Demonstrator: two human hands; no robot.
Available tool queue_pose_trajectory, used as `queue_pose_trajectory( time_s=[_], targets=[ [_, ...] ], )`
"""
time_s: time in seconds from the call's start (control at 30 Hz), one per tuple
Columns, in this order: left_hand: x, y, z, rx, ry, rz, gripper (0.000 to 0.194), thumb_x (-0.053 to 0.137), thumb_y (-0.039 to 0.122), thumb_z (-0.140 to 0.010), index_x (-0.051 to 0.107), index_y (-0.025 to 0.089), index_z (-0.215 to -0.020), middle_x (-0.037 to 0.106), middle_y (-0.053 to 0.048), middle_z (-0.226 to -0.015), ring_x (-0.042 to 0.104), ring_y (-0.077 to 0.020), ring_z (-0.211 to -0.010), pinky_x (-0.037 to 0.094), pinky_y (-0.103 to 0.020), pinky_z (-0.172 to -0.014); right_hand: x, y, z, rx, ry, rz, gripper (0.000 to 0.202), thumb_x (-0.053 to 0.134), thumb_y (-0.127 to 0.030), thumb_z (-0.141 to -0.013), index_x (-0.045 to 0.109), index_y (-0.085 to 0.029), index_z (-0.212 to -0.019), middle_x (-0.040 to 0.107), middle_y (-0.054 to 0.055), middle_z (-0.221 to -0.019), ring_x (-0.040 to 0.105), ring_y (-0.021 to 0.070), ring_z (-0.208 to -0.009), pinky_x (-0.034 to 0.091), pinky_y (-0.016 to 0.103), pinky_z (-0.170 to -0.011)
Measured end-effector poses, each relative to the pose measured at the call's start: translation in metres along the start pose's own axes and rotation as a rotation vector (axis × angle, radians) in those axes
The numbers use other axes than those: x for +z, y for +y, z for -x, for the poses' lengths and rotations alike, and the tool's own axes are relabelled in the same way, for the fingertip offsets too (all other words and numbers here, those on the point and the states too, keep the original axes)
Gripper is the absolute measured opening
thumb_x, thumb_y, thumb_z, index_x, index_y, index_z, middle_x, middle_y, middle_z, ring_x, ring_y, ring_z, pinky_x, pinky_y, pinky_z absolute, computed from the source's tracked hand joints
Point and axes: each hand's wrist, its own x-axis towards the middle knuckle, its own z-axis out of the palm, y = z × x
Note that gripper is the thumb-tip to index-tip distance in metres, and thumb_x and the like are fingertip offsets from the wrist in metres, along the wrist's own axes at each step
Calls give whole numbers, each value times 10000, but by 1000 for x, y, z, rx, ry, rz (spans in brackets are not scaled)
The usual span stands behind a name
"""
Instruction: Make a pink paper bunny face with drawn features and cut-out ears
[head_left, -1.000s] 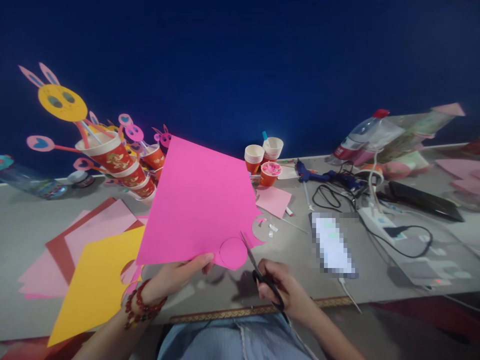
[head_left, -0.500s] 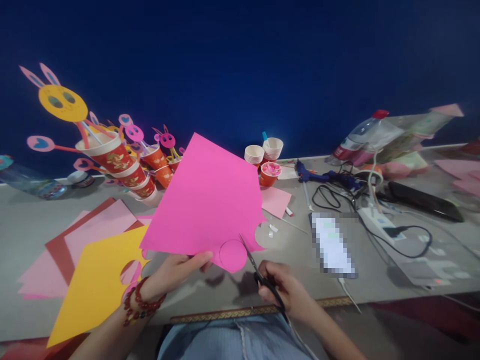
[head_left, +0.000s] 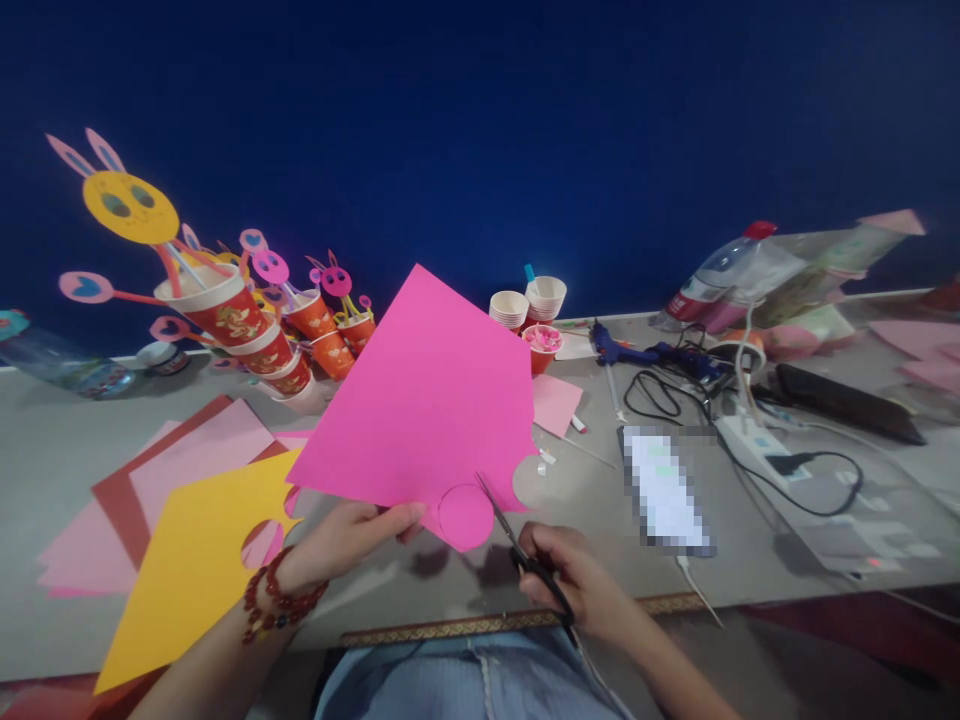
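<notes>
A bright pink sheet of paper point(head_left: 427, 390) is pinched at its lower edge by my left hand point(head_left: 367, 535), thumb on top. A drawn circle point(head_left: 466, 515) lies near the bottom corner of the sheet, partly cut round, and a rounded notch shows in the edge to its right. My right hand point(head_left: 562, 575) grips black-handled scissors point(head_left: 502, 515) by the loops. Their blades point up and left, at the paper beside the circle's upper right. Whether the blades are fully closed is hard to make out.
Yellow paper point(head_left: 180, 550) with cut-outs and pink sheets point(head_left: 82, 530) lie left. Behind stand red paper cups point(head_left: 232, 320) with paper rabbits. At right are a phone point(head_left: 667, 490), a power strip point(head_left: 765, 450), cables, a blue glue gun point(head_left: 619, 348) and a bottle point(head_left: 705, 280).
The pink sheet has turned slightly clockwise, its top corner shifting right. The scissors stay at the circle's right side, their blades now closer together. Both hands have barely moved.
</notes>
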Motion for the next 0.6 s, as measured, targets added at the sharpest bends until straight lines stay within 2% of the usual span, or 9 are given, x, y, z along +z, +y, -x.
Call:
queue_pose_trajectory(
  time_s=[0.3, 0.6],
  targets=[
    [0, 9, -8, 84, 36, 21, 435, 469, 432, -925, 482, 196, -559, 489, 24, -558, 460, -125, -578, 411, -246, -623, -1, -3, 0, 50, -24, -54, 653, 473, -867, -786, 409, -225, -689, 356, -60, -604, 309, 118, -561, 234, 244, -513],
    [-5, 12, -8, 13, 19, -108, 478, 428, 524, -924, 457, 211, -564, 488, 20, -566, 475, -145, -603, 436, -249, -655, -1, -2, -1, 15, -16, -40, 614, 471, -819, -831, 393, -227, -689, 332, -63, -603, 295, 119, -562, 230, 246, -514]
  ],
)
